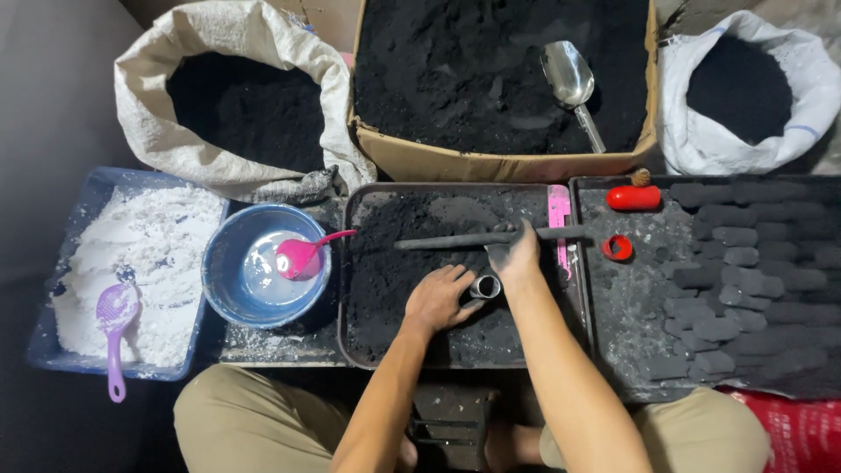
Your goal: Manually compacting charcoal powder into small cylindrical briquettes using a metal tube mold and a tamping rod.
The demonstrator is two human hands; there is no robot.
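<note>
My left hand [440,298] rests on black powder in the dark middle tray [350,333], with its fingers against a short metal tube [486,286] that stands upright. My right hand [515,256] reaches over the tube from the right, blackened, and grips a long dark rod [438,240] that lies across the tray. Whether the left hand grips the tube or only steadies it is not clear.
A blue bowl [226,289] with a pink spoon [302,256] and a blue tray of white powder [88,206] with a purple scoop [115,324] sit left. Right tray holds dark pressed cylinders [736,289], a red cap [617,248] and a red cylinder [633,198]. Behind: sacks, box, metal scoop [569,79].
</note>
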